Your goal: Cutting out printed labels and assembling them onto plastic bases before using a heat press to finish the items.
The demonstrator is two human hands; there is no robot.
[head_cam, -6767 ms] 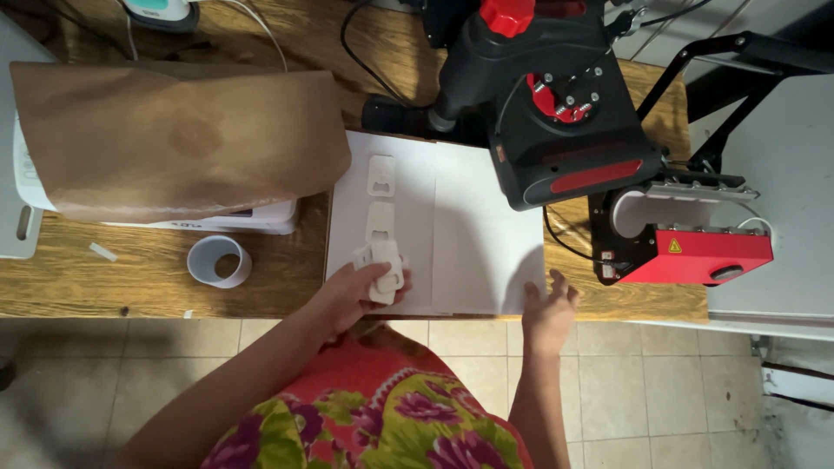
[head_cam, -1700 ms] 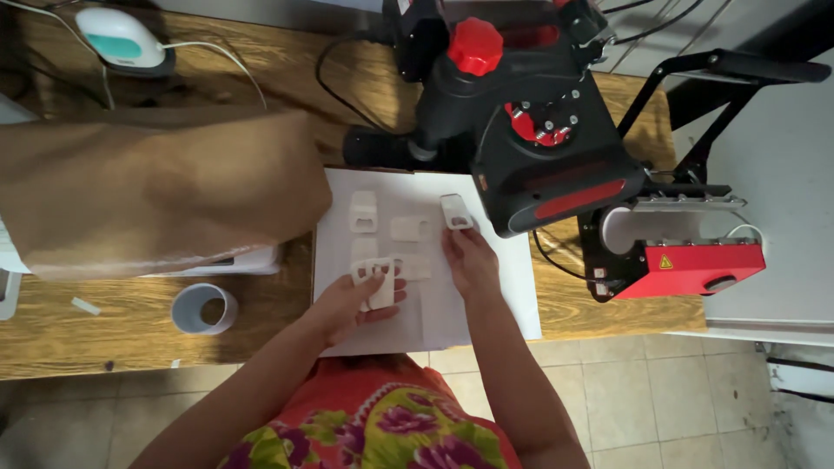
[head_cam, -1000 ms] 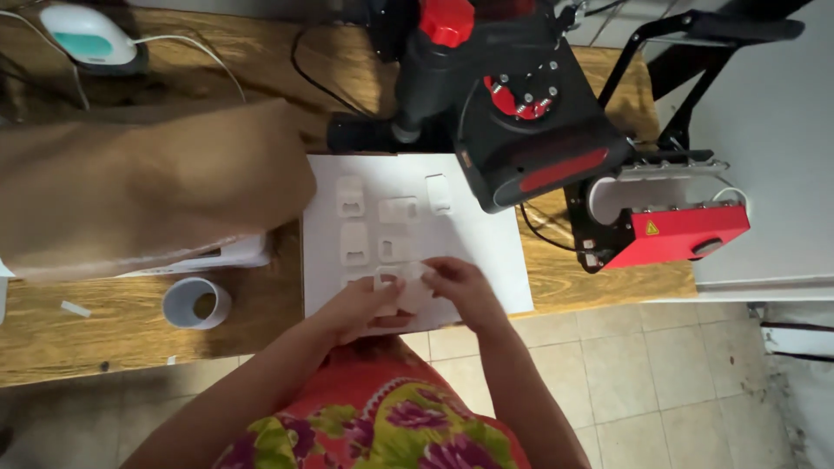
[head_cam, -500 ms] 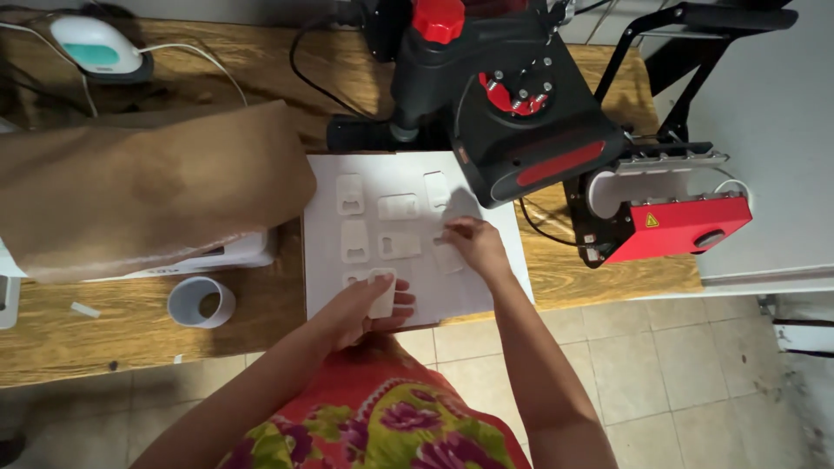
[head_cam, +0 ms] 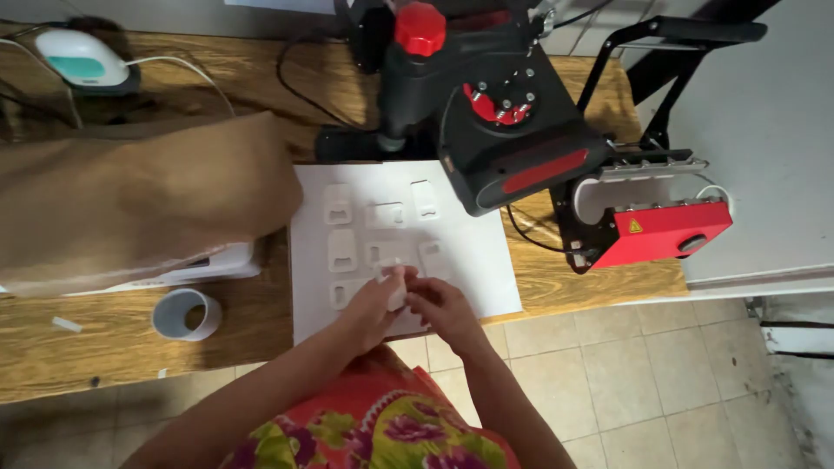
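Note:
A white sheet (head_cam: 486,260) lies on the wooden table (head_cam: 95,347) with several small white flat pieces (head_cam: 340,250) laid out on it in rows. My left hand (head_cam: 372,306) and my right hand (head_cam: 437,304) meet over the sheet's near edge. Both pinch one small white piece (head_cam: 395,280) between their fingertips, just above the sheet. The laid-out pieces sit just beyond my fingers.
A black and red heat press (head_cam: 495,113) overhangs the sheet's far right corner. A red mug press (head_cam: 651,227) stands to its right. A brown paper sheet (head_cam: 130,200) covers a stack at left, with a tape roll (head_cam: 186,313) near it and a small white and teal iron (head_cam: 82,59) at the far left.
My right hand has drawn back from the sheet's upper right to the near edge and joined my left hand on a white piece. More pieces lie on the sheet than at first.

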